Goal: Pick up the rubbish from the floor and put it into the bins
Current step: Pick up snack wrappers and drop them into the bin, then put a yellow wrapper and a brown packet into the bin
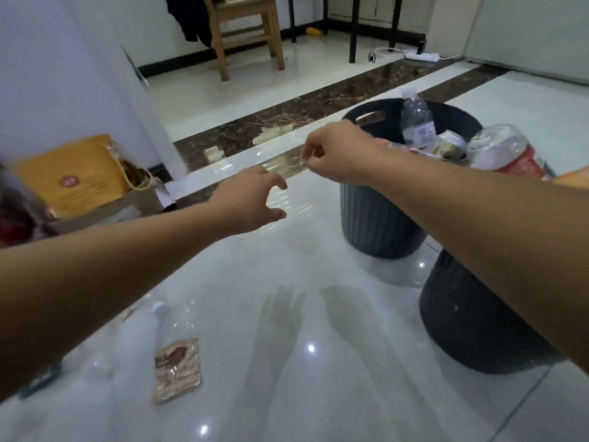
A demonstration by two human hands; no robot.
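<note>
Hanging just left of the far bin (376, 218), a piece of clear plastic film (283, 165) is pinched at its upper edge by the curled fingertips of the right hand (338, 154). The left hand (251, 199) is held just beside it with thumb and fingers spread wide and nothing gripped. Whether that hand touches the film cannot be told, as the film is nearly lost against the glossy floor (318, 393). The far bin is heaped above its rim, with an upright bottle (414, 122) standing on top. Film released there could probably slide off the pile or be carried aside by its own lightness, and the bottle might be knocked over by a careless reach. The near bin (471, 330) lies below the right forearm with its mouth hidden, so its free room cannot be judged. A thin pinch on slick film may also be lost in transit. A brown sachet (177, 368) and a clear plastic bottle (143, 330) are left on the floor under the left forearm. The bottle, pale on pale tile, could easily be overlooked or trodden on.
</note>
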